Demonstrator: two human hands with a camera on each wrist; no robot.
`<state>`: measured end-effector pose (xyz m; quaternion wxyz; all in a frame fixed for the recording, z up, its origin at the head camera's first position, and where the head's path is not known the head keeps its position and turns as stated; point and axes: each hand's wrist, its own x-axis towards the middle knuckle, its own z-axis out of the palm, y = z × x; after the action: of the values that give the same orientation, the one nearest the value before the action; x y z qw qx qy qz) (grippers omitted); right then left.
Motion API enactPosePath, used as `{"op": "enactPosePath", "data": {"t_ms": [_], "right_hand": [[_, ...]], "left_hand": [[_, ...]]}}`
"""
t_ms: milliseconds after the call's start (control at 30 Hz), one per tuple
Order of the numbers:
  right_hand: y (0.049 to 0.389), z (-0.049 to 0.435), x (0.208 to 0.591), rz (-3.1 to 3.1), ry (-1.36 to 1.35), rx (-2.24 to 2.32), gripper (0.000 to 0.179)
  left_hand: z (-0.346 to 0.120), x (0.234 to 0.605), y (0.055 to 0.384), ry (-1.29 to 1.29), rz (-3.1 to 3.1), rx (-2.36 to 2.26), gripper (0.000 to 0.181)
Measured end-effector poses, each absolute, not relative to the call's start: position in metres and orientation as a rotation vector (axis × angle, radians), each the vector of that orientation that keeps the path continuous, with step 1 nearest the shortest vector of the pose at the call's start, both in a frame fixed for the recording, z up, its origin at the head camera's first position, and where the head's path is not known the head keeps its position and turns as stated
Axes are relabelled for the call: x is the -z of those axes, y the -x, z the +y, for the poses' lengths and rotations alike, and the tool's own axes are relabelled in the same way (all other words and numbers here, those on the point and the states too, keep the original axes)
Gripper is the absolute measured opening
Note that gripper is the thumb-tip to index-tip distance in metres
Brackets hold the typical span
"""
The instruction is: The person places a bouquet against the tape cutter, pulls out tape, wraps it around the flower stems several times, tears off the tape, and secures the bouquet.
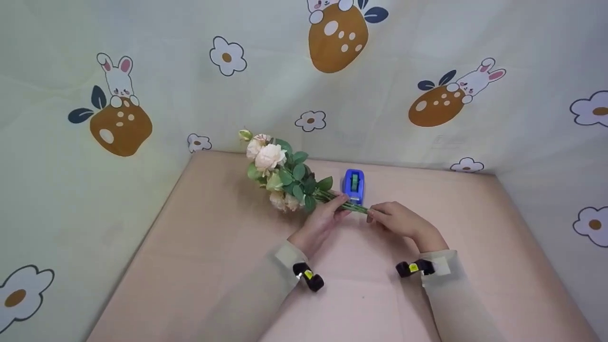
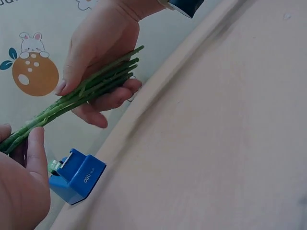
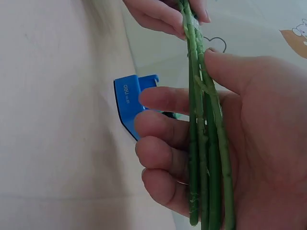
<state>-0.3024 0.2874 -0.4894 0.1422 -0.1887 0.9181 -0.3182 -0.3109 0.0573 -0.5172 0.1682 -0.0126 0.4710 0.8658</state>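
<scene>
A bouquet (image 1: 290, 178) of pale pink and cream flowers with green leaves lies slanted across both hands, blooms to the left. My left hand (image 1: 327, 217) grips its stems just below the leaves, the thumb on top. Lower down, toward the cut ends, my right hand (image 1: 401, 221) holds the same green stems (image 3: 201, 110) between thumb and curled fingers. Between the hands, in the right wrist view, a shiny clear patch shows on the stems near the left fingers. Just beyond the stems stands a blue tape dispenser (image 1: 354, 185) with a green-looking roll.
A pinkish-beige cloth covers the table (image 1: 199, 266). Behind and at both sides hangs a pale curtain (image 1: 266, 95) printed with rabbits, orange fruit and flowers. A black strap device (image 1: 308, 276) sits on the left wrist, another (image 1: 415, 268) on the right.
</scene>
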Motion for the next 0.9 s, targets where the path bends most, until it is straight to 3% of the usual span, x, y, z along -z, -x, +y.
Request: {"op": "enactPosePath", "data": {"t_ms": [300, 900], "right_hand": [[0.3004, 0.288, 0.4882, 2.499, 0.507, 1.093, 0.05], [0.3037, 0.2862, 0.4824, 2.708, 0.543, 0.884, 0.045]], "left_hand": [[0.0545, 0.5194, 0.3113, 0.001, 1.33, -2.476, 0.007], [0.0588, 0.5192, 0.3098, 0.026, 1.271, -2.535, 0.007]]}}
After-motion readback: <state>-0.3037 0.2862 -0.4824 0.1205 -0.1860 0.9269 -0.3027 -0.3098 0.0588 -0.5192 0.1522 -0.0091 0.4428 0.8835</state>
